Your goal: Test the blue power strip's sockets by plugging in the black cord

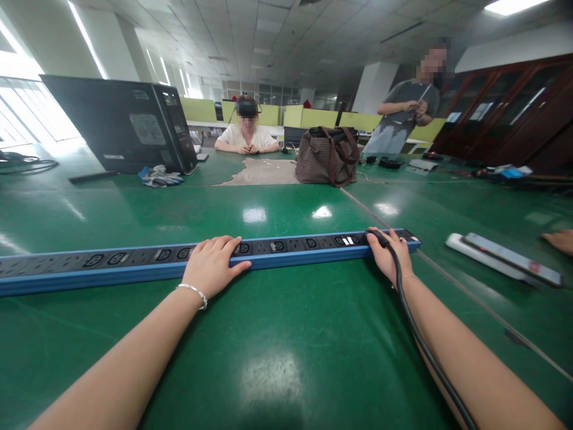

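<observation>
A long blue power strip (290, 260) with a black socket face lies across the green table, running out of view at the left. My left hand (212, 263), with a bracelet at the wrist, grips the strip near its middle, fingers over the top and thumb along the front side. Close to the strip's right end, my right hand (391, 254) is closed around the plug end of a black power cord (409, 316). The plug touches the socket face; how deep it sits is hidden by my fingers. From there the cord runs down along my right forearm.
The green table (286, 334) holds a black computer case (129, 125), gloves (160, 176) and a brown bag (326, 156). At right lie a white bar-shaped object (483, 257) and a phone-like slab (513, 257), near another person's hand (559, 240). One person sits opposite; another stands behind.
</observation>
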`<state>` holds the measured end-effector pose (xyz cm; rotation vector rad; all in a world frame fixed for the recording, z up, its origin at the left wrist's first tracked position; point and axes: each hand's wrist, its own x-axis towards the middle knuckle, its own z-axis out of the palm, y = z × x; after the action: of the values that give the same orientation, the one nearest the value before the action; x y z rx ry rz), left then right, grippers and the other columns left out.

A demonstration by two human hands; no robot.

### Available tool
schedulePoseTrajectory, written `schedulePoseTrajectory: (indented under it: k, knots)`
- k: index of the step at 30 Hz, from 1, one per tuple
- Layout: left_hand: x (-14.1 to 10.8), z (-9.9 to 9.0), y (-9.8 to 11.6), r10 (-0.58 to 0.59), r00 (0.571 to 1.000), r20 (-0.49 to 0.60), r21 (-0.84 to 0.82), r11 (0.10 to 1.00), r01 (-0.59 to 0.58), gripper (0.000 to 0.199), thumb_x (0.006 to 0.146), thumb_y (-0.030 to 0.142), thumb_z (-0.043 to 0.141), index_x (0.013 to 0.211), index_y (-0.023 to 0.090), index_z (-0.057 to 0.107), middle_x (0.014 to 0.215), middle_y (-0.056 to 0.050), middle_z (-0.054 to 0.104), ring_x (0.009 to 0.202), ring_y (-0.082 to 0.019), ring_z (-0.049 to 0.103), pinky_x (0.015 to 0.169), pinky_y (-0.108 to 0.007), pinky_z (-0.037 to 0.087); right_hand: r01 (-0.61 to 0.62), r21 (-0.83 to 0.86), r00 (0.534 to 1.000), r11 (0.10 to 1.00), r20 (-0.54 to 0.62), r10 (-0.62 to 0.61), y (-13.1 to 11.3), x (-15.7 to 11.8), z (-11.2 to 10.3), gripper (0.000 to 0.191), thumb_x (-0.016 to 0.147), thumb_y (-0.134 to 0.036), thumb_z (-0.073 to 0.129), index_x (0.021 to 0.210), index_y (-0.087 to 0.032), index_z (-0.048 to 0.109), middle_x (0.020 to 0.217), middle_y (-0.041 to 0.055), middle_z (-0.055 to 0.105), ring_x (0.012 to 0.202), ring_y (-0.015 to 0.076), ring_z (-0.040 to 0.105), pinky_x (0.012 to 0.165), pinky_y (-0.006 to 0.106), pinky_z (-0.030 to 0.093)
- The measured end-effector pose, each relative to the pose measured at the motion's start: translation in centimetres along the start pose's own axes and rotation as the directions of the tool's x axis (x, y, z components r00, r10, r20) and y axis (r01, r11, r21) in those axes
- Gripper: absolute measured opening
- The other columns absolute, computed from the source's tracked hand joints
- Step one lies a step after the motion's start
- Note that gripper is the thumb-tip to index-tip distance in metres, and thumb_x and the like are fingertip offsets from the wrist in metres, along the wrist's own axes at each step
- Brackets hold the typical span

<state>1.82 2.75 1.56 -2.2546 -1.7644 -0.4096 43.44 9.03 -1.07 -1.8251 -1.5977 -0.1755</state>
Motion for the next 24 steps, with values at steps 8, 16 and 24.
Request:
schedulePoseTrajectory:
  k: [8, 16, 24]
  knots:
    - [-0.04, -0.04, 0.07, 0.000, 1.000, -0.014, 0.001, 1.000, 0.000, 0.060, 0.081, 0.059, 0.041, 0.126, 0.021, 0.049, 0.121, -0.010, 0.058, 0.112, -0.027, 0.051, 0.095, -0.043, 0.036, -0.077, 0.048, 0.996, 0.996, -0.031, 0.079, -0.93, 0.01, 0.09, 0.041, 0.083, -0.046, 0.040, 0.107, -0.025, 0.066, 0.110, 0.0084, 0.066, 0.119, 0.0282, 0.047, 0.103, 0.056, 0.021]
    - [-0.01, 0.21, -0.10, 0.004, 1.000, -0.013, 0.019, 1.000, -0.003, 0.060, 0.082, 0.060, 0.040, 0.127, 0.021, 0.048, 0.123, -0.009, 0.058, 0.113, -0.027, 0.050, 0.096, -0.043, 0.035, -0.035, 0.116, 0.999, 0.993, -0.029, 0.038, -0.26, 0.31, 0.18, 0.041, 0.081, -0.047, 0.041, 0.104, -0.024, 0.067, 0.107, 0.0082, 0.067, 0.115, 0.0286, 0.049, 0.102, 0.057, 0.017]
    - [-0.01, 0.23, -0.18, 0.008, 1.000, -0.013, 0.012, 1.000, -0.007, 0.060, 0.081, 0.061, 0.040, 0.126, 0.022, 0.049, 0.122, -0.010, 0.058, 0.112, -0.027, 0.051, 0.094, -0.043, 0.036, -0.036, 0.106, 0.997, 0.994, -0.071, 0.044, -1.01, 0.11, 0.16, 0.040, 0.081, -0.048, 0.040, 0.099, -0.025, 0.067, 0.102, 0.0065, 0.068, 0.111, 0.0283, 0.051, 0.101, 0.059, 0.017]
